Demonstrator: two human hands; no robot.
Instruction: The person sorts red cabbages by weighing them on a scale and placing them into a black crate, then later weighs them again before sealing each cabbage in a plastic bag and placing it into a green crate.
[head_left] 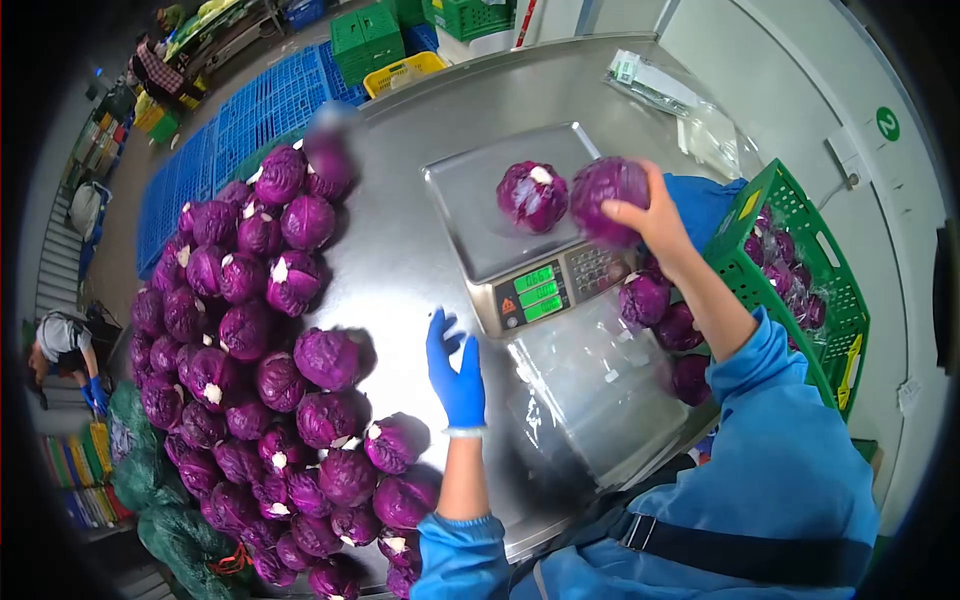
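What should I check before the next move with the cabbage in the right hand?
1. Grip of right hand on cabbage: ok, fingers wrap its side.
2. Whether cabbage rests on the pan: cannot tell; it is at the pan's right edge.
3. Room on pan: ok, second cabbage sits right of middle, left part bare.
4. Green display lit: ok; digits: cannot tell.
5. Pan clear of left hand: ok, it is open above the table.
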